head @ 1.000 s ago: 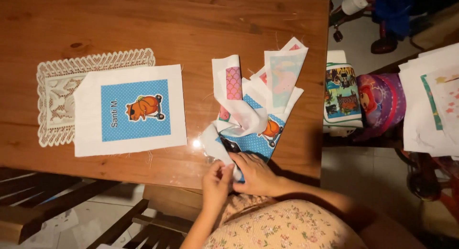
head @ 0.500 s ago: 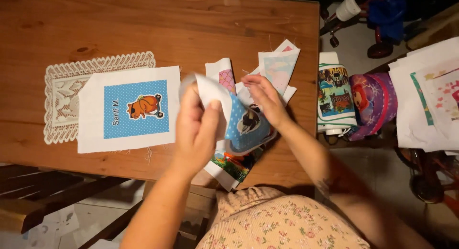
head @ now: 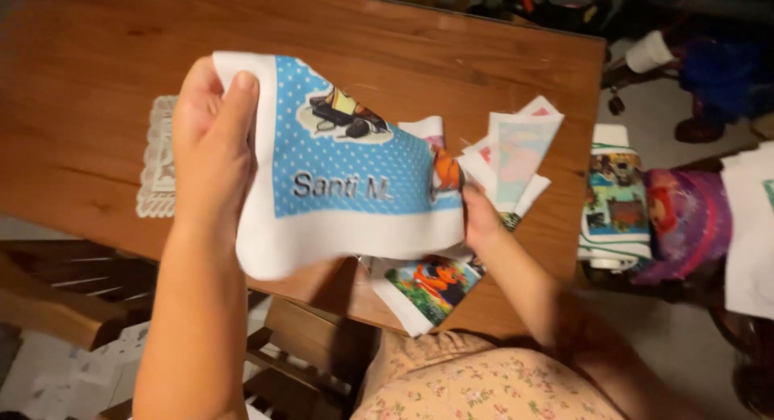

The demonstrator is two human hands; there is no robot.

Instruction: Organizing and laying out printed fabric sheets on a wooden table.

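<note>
Overhead, both hands are holding a white-bordered, blue polka-dot printed fabric panel [head: 355,178] above the brown wooden table [head: 484,57], long axis running left to right; left hand [head: 211,138] and right hand [head: 481,218] are pinching opposite edges.

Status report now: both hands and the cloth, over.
Left hand and right hand grip blue printed cloth, lifted above wooden table. Pile of printed pieces beneath. Nothing blocking.

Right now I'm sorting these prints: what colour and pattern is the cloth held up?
Blue with white dots and a white border, on the cloth; head view.
</note>
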